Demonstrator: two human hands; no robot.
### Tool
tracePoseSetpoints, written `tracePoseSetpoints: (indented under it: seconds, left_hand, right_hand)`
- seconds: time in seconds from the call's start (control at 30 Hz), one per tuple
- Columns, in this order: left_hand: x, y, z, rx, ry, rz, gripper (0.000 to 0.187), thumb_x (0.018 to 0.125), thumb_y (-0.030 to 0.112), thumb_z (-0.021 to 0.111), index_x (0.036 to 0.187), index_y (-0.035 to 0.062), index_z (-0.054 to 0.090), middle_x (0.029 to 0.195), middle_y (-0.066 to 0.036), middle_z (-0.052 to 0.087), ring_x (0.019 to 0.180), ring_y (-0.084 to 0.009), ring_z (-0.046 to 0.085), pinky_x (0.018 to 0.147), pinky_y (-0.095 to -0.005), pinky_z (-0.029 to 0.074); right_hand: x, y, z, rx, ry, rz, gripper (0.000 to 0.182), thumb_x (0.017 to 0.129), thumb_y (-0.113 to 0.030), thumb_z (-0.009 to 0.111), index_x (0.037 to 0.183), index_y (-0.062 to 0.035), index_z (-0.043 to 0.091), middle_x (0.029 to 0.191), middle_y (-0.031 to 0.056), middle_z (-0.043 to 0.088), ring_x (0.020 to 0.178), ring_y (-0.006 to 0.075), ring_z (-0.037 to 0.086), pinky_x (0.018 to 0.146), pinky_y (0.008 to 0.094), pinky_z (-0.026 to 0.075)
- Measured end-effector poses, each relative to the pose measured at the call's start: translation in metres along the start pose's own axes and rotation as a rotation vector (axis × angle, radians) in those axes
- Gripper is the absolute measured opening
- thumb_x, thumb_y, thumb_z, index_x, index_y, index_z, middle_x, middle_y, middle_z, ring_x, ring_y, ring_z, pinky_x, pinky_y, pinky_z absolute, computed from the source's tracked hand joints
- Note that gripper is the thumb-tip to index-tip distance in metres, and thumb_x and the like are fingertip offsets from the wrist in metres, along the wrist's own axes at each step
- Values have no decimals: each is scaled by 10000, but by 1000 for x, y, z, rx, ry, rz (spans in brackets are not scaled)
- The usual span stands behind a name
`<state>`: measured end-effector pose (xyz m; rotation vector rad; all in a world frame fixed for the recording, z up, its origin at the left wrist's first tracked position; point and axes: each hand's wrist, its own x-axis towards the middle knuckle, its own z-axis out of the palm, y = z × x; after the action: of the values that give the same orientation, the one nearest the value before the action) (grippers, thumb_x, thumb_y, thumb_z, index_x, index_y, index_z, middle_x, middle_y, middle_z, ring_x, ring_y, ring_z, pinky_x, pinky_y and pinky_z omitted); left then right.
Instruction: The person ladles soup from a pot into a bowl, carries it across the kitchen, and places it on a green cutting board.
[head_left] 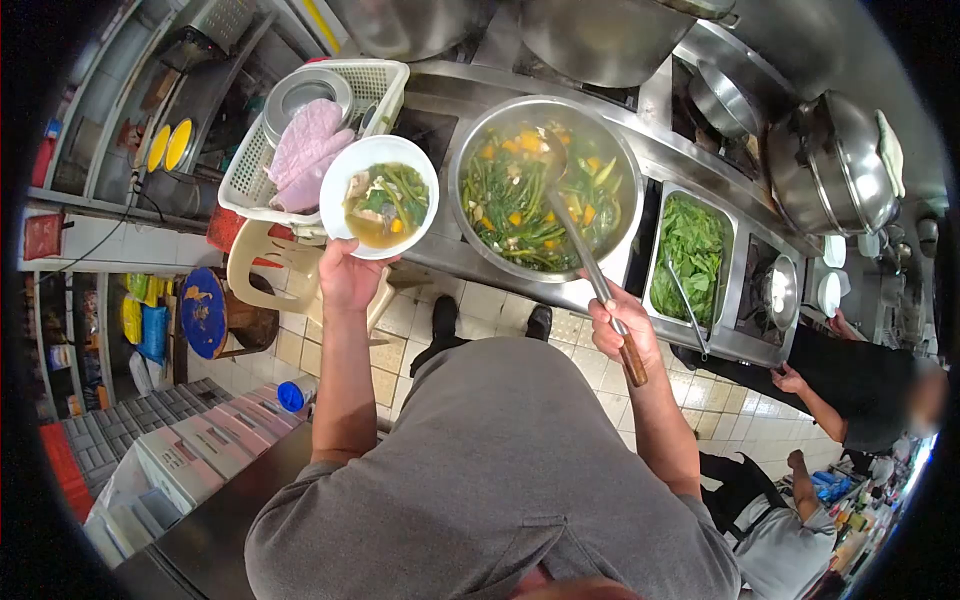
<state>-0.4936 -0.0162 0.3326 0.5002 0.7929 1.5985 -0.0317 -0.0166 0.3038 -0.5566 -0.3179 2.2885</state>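
My left hand is closed on the near rim of a white bowl. Soup with greens, orange chunks and pale pieces partly fills the bowl. My right hand grips the wooden end of a long metal ladle. The ladle's head rests in a large steel pot, partly sunk among leafy greens, stems and orange chunks in broth. The bowl is held to the left of the pot, apart from it.
A white plastic basket holding pink oven mitts stands at left. Right of the pot, a steel tray contains chopped greens and tongs. A beige chair is below the basket. Two other people are at right.
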Motion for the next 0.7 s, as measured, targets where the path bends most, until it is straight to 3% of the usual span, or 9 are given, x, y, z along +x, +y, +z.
tracePoseSetpoints:
  seconds: [0.2, 0.33, 0.47, 0.7]
  left_hand:
    - [-3, 0, 0, 8, 18, -2, 736, 914, 174, 596, 1586, -14, 362, 1453, -242, 595, 1153, -388, 726, 827, -520, 690]
    - [-2, 1, -1, 8, 21, -2, 731, 912, 171, 595, 1582, -14, 368, 1434, -242, 610, 1140, -391, 730, 822, -518, 690]
    - [1, 2, 0, 19, -19, 4, 724, 898, 143, 604, 1573, -25, 402, 1469, -242, 599, 1216, -391, 707, 893, -518, 687]
    - [3, 0, 10, 58, -37, -8, 739, 908, 160, 586, 1593, -19, 376, 1483, -244, 588, 1224, -392, 703, 893, -522, 685]
  right_hand:
    - [-30, -15, 3, -176, 76, -9, 744, 1018, -117, 667, 1647, 0, 288, 815, 50, 541, 426, 96, 467, 355, 262, 340]
    - [-40, -33, 17, -397, 164, 19, 741, 971, -178, 717, 1613, -12, 387, 795, 33, 576, 458, 95, 487, 404, 246, 368]
    - [-45, -52, 34, -550, 294, 49, 745, 935, -115, 709, 1608, -11, 407, 818, 37, 611, 491, 101, 514, 437, 242, 388]
    - [-43, -79, 39, -649, 253, 109, 768, 935, -92, 714, 1624, 1, 389, 823, 32, 615, 500, 105, 524, 437, 238, 397]
